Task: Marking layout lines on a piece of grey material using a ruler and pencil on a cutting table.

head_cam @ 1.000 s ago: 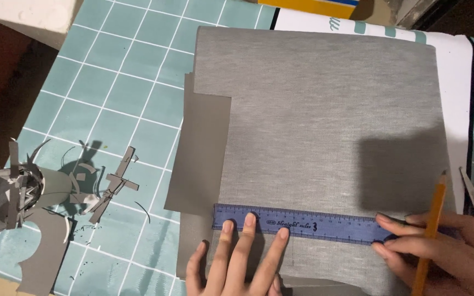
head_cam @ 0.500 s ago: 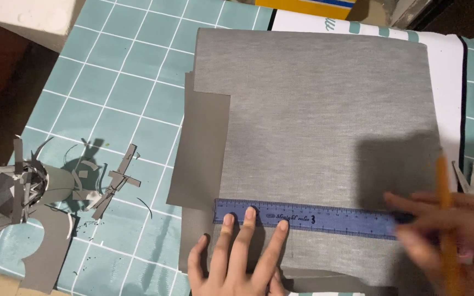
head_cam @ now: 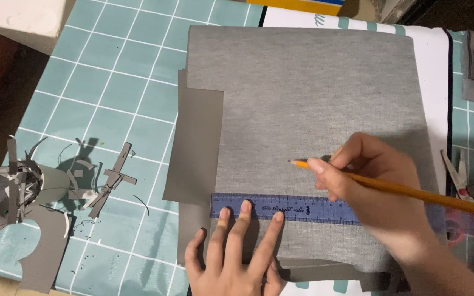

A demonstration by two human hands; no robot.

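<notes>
A large grey board [head_cam: 303, 98] lies on a teal grid cutting mat [head_cam: 111, 93]. A blue ruler [head_cam: 286, 209] rests flat across the board's lower part. My left hand [head_cam: 237, 252] presses fingertips onto the ruler's left end. My right hand [head_cam: 374, 186] holds a yellow pencil [head_cam: 412, 193], its tip pointing left just above the ruler and over the board. The hand covers the ruler's right end.
A smaller dark grey sheet [head_cam: 196, 148] sticks out from under the board's left edge. Grey paper scraps [head_cam: 105, 181] and a paper model [head_cam: 12, 192] lie at the left. Scissors [head_cam: 456, 175] with red handles sit at the right. A white box [head_cam: 17, 16] is top left.
My right hand has moved left and up along the ruler, bringing the pencil tip over the middle of the board. My left hand keeps pressing the ruler.
</notes>
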